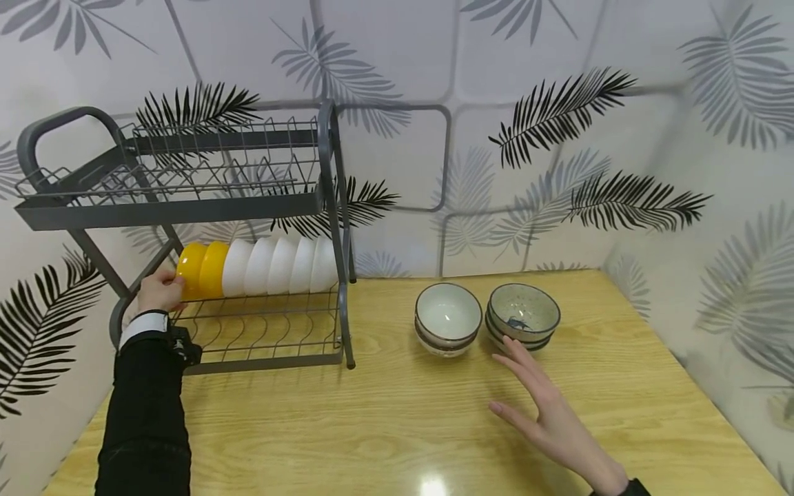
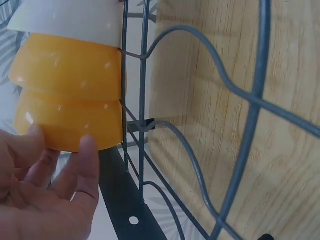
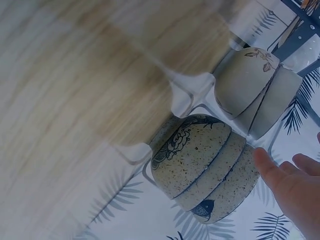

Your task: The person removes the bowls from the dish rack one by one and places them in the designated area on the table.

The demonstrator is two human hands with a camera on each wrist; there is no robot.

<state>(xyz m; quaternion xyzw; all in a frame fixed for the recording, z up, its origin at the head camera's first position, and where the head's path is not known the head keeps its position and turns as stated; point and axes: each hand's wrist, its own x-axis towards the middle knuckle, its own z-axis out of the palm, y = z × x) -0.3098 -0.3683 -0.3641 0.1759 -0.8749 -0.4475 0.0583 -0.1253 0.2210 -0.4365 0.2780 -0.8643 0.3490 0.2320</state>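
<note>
My left hand (image 1: 160,293) is at the left end of a row of nested bowls in the dish rack. Its fingertips touch the base of the outermost yellow bowl (image 2: 75,122), with thumb and fingers spread apart. Against that bowl sits a second yellow bowl (image 1: 214,269), followed by several white bowls (image 1: 282,267). My right hand (image 1: 552,413) hovers above the table with fingers extended, holding nothing. Nearest to it is a stack of speckled bowls (image 3: 200,160) with dark rims and blue drawings. Left of that stands another stack of pale bowls (image 1: 448,313).
The grey two-tier dish rack (image 1: 248,359) stands at the left of the wooden table (image 1: 397,420). Its upper wire shelf (image 1: 229,172) extends above the left hand and the bowl row. A leaf-patterned wall (image 1: 397,158) closes off the back.
</note>
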